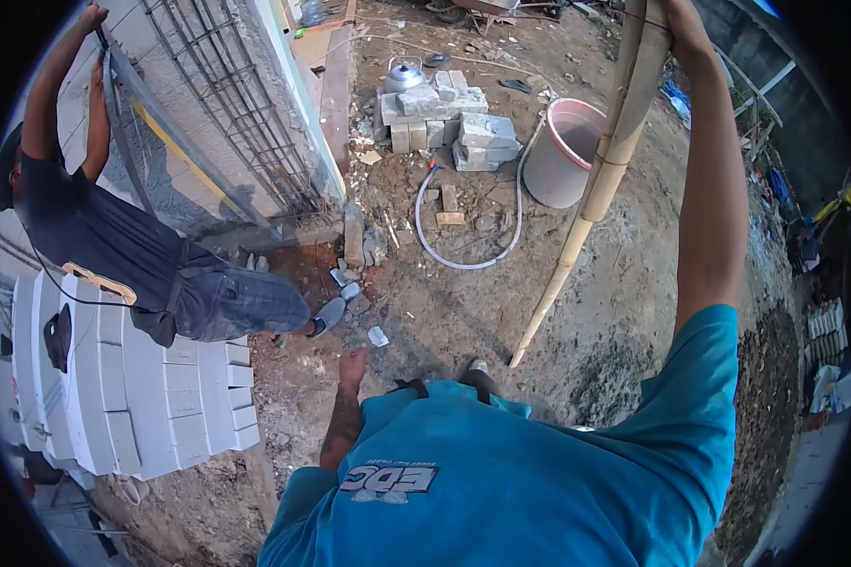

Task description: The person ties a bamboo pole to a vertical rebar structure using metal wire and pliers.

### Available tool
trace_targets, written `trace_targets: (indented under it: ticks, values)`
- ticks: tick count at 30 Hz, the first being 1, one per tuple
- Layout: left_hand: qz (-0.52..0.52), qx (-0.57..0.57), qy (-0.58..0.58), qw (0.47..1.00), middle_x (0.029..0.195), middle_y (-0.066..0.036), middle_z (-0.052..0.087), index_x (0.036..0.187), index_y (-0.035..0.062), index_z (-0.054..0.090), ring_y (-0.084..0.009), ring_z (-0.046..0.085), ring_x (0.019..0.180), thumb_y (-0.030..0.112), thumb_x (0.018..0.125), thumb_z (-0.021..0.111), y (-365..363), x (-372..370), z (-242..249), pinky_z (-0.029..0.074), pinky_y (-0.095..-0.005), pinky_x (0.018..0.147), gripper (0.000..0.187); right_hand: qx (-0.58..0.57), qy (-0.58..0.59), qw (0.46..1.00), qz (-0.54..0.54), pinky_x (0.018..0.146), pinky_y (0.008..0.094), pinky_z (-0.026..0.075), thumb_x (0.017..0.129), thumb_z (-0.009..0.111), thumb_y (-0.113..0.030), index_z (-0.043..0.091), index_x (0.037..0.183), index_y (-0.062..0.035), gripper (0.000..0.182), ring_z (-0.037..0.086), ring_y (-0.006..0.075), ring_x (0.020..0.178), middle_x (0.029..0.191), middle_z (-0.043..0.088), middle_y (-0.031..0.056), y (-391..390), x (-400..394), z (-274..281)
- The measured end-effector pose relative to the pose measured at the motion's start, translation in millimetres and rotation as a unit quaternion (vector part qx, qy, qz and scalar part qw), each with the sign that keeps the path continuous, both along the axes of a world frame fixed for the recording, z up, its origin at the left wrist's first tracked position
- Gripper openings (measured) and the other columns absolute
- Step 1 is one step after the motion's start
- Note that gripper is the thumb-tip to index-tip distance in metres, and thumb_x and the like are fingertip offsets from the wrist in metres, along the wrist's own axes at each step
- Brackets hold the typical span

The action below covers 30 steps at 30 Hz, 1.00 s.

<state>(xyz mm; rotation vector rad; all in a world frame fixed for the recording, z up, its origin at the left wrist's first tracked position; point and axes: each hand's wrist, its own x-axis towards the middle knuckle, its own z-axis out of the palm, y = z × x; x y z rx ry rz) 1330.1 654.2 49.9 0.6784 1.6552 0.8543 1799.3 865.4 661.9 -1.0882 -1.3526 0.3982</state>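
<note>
My right hand (683,30) is raised at the top right and closed around a long bamboo pole (596,198). Slanting down to the left, the pole has its thin lower end close to the muddy ground. Its upper end runs out of view. My left hand (353,367) hangs low at my side, fingers curled, with nothing visible in it. Below it, a small pale block fragment (377,336) lies on the ground. Behind the pole stands a pinkish-grey bucket (563,156).
On the left, a co-worker (113,231) reaches up beside a wall and a rebar cage (227,85). Light blocks (170,397) are stacked near them. A hose (444,260) curves across the ground. A kettle (405,76) sits by piled grey blocks (487,132).
</note>
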Motion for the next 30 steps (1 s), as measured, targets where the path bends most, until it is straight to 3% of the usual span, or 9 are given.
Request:
trace_targets:
  ticks: [4,7,12,14,19,20,22,24,30]
  values:
    - [-0.049,-0.1,0.033,0.993,0.081,-0.008,0.064,0.109,0.0007,0.057,-0.018,0.06,0.066,0.034,0.083,0.059,-80.2,-18.1,-55.3,0.047,-0.0314,0.059,0.042,0.037,-0.093,0.992,-0.072,0.074,0.0304,0.045,0.078,0.063,-0.031,0.054,0.107,-0.004,0.041,0.054,0.0153,0.083,0.093,0.057,0.0071,-4.9,-15.7,2.4]
    - [-0.31,-0.196,0.271,0.89,0.083,-0.01,0.066,0.112,0.0058,0.057,-0.0221,0.062,0.069,0.036,0.084,0.054,-126.9,-41.0,-38.9,0.05,-0.0364,0.064,0.041,0.077,-0.146,0.979,-0.119,0.083,0.0303,0.041,0.078,0.063,-0.031,0.05,0.115,-0.0011,0.049,0.051,0.0159,0.093,0.103,0.056,0.0087,-4.6,-23.2,-0.1]
    - [-0.342,-0.175,0.329,0.863,0.083,-0.012,0.066,0.106,0.0094,0.059,-0.0259,0.064,0.073,0.039,0.085,0.051,-197.1,-79.1,-126.7,0.05,-0.0422,0.061,0.037,0.027,-0.199,0.972,-0.125,0.087,0.0303,0.04,0.078,0.063,-0.029,0.045,0.122,0.0007,0.057,0.05,0.0172,0.1,0.112,0.054,0.0105,2.1,-27.6,-0.9]
    - [-0.355,-0.165,0.35,0.851,0.082,-0.013,0.066,0.105,0.0084,0.059,-0.0266,0.064,0.075,0.037,0.084,0.052,-184.0,-66.5,-116.3,0.05,-0.0421,0.062,0.036,0.111,-0.252,0.951,-0.143,0.086,0.0303,0.04,0.078,0.063,-0.029,0.045,0.123,0.0005,0.056,0.051,0.0173,0.099,0.111,0.055,0.0112,13.3,-25.0,-3.1]
    - [-0.418,-0.106,0.392,0.813,0.086,-0.014,0.066,0.11,0.0047,0.058,-0.0268,0.064,0.084,0.036,0.082,0.057,-94.1,-18.2,-65.6,0.05,-0.0385,0.073,0.042,0.061,-0.229,0.963,-0.128,0.087,0.0351,0.041,0.078,0.062,-0.028,0.04,0.124,0.0007,0.059,0.051,0.0232,0.103,0.115,0.052,0.0164,19.4,-33.3,-6.8]
    - [-0.225,0.02,0.202,0.953,0.088,-0.015,0.066,0.105,0.0041,0.061,-0.0259,0.064,0.085,0.037,0.081,0.059,-97.2,-13.4,-81.3,0.05,-0.0369,0.075,0.041,0.06,-0.23,0.963,-0.129,0.089,0.0391,0.041,0.078,0.063,-0.029,0.033,0.127,0.0021,0.065,0.05,0.0277,0.105,0.118,0.049,0.0205,22.8,-31.0,-7.3]
    - [-0.009,0.142,-0.011,0.99,0.09,-0.015,0.066,0.101,0.0034,0.063,-0.0249,0.063,0.086,0.037,0.08,0.062,-90.4,-4.3,-88.7,0.049,-0.0352,0.077,0.04,0.055,-0.235,0.961,-0.131,0.092,0.047,0.04,0.077,0.063,-0.032,0.02,0.133,0.0049,0.08,0.047,0.0366,0.11,0.124,0.042,0.0287,28.4,-26.2,-9.0]
    - [-0.076,-0.036,0.131,0.988,0.093,-0.015,0.066,0.094,0.0031,0.066,-0.0246,0.063,0.085,0.034,0.075,0.068,-54.6,3.2,-47.9,0.049,-0.0339,0.079,0.036,0.053,-0.237,0.961,-0.135,0.093,0.0509,0.04,0.077,0.064,-0.033,0.013,0.136,0.0063,0.087,0.046,0.0411,0.112,0.127,0.038,0.0327,30.4,-26.1,-10.6]
    - [-0.057,-0.069,0.138,0.986,0.084,-0.014,0.066,0.085,0.0003,0.066,-0.0239,0.063,0.077,0.041,0.081,0.056,-62.1,-25.4,-47.2,0.048,-0.0356,0.069,0.042,0.076,-0.226,0.964,-0.116,0.088,0.0495,0.043,0.076,0.065,-0.029,0.023,0.13,0.01,0.079,0.052,0.0409,0.102,0.117,0.042,0.0368,12.4,-55.5,-10.7]
